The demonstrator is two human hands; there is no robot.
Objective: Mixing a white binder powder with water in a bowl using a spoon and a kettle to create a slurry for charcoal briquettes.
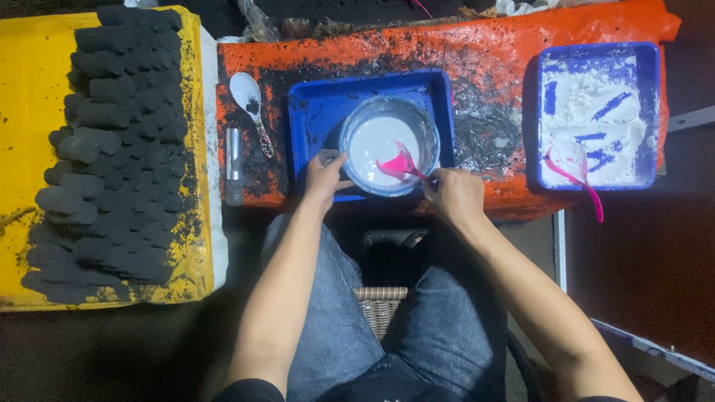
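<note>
**White slurry stirred in a bowl on the blue tray**

The bowl [389,145] sits in a blue tray [313,104] near the front edge of the orange-covered bench [491,67], about midway along it. The left hand [325,177] has its fingers closed on the bowl's near-left rim, steadying it. The right hand [453,195] pinches the handle of a pink spoon [402,165] whose scoop dips into the white liquid. Filled like that, the bowl looks fairly heavy and prone to slop, and its wet rim is likely slick; the rim hold seems sensible. The spoon looks light and stiff, best taken at the handle's end. Towards the right edge a second blue tray [596,52] holds white powder and another pink spoon [577,175]. Dark moulded lumps [119,149] cover a yellow board [30,112] on the left.
</note>
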